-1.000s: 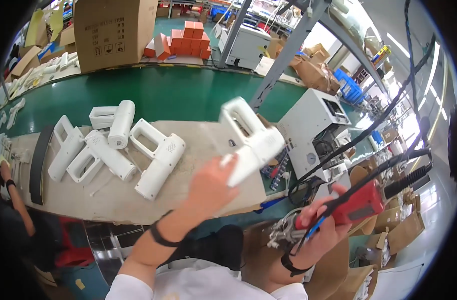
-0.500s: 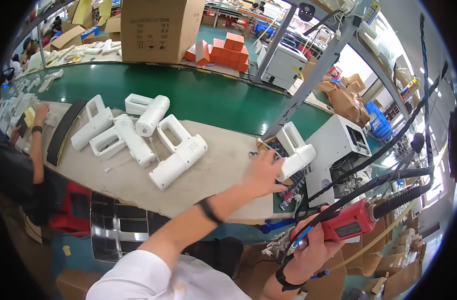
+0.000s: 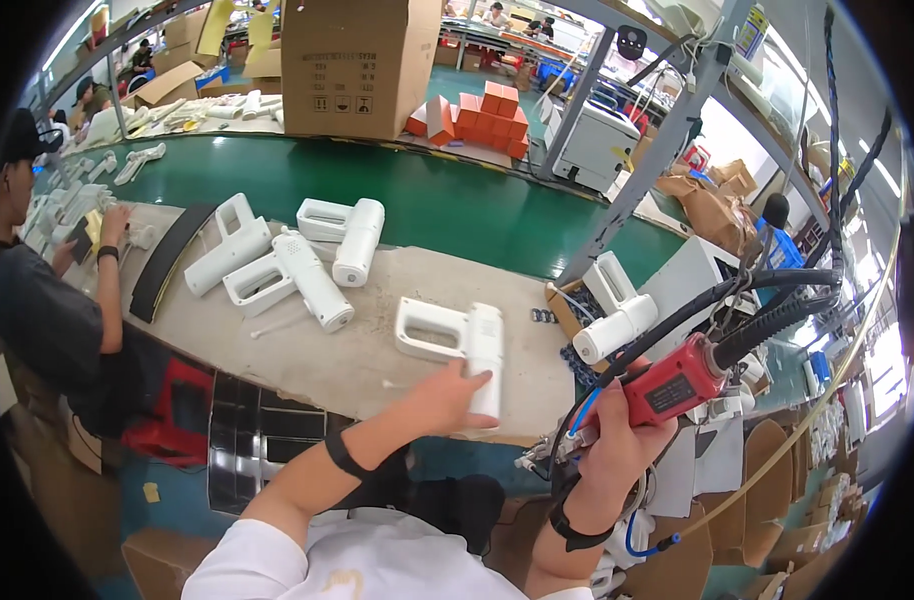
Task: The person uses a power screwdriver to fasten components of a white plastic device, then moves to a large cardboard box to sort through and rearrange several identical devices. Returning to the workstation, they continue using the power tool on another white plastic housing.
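My left hand point(image 3: 439, 402) grips the lower end of a white gun-shaped plastic housing point(image 3: 485, 350), which lies on the mat near the bench's front edge with its loop handle to the left. In my right hand point(image 3: 627, 440) is a red powered screwdriver point(image 3: 672, 382), its tip end toward the lower left and a thick black cable at its back. Farther left lie three similar white housings, a left one point(image 3: 227, 245), a middle one point(image 3: 312, 280) and a right one point(image 3: 359, 243). Another white housing point(image 3: 615, 325) rests over a tray of small dark parts on the right.
A beige mat point(image 3: 397, 275) covers the near bench, beside a green belt surface point(image 3: 457, 200). A grey post point(image 3: 657, 150) rises at the right, where black cables hang. A co-worker point(image 3: 52, 300) handles parts at the left. Behind stand a large carton point(image 3: 357, 70) and orange boxes point(image 3: 492, 115).
My left hand has left the housing at the right and now grips another one, shifted right and toward me. The right hand still holds the screwdriver. The whole view has shifted slightly.
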The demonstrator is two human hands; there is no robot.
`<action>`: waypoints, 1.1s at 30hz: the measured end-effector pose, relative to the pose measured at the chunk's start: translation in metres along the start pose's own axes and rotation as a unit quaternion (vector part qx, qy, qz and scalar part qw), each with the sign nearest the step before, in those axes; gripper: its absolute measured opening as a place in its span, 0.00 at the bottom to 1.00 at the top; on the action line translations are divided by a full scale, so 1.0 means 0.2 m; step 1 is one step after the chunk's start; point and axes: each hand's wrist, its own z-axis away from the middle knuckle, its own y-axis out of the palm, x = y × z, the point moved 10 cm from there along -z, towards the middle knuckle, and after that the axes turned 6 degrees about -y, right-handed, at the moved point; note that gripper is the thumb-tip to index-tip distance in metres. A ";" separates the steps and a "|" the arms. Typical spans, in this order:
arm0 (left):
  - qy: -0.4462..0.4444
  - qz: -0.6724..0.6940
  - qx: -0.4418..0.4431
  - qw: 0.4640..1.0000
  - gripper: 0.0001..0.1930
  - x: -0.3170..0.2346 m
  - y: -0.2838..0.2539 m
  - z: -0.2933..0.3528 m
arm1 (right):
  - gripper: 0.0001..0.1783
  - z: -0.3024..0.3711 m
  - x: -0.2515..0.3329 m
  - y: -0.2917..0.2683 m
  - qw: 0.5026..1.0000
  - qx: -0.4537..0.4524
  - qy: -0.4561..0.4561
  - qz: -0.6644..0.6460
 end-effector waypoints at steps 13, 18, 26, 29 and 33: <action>-0.275 -0.184 -0.267 0.905 0.16 1.08 -0.55 -0.53 | 0.18 0.00 0.02 -0.23 0.995 -0.088 -0.028 0.028; -0.214 -0.230 -0.284 0.906 0.16 1.07 -0.63 -0.49 | 0.21 -0.03 -0.10 -0.22 0.995 -0.079 0.010 0.056; -0.072 -0.253 -0.448 0.855 0.24 0.77 -0.94 0.14 | 0.15 -0.06 -0.12 -0.14 0.994 -0.066 -0.040 0.076; -0.140 -0.265 -0.450 0.841 0.25 1.07 -0.93 0.27 | 0.16 -0.08 -0.15 -0.12 0.994 -0.061 -0.071 0.048; -0.162 -0.269 -0.408 0.857 0.25 1.27 -0.89 0.31 | 0.14 -0.09 -0.17 -0.06 0.996 -0.067 -0.038 0.036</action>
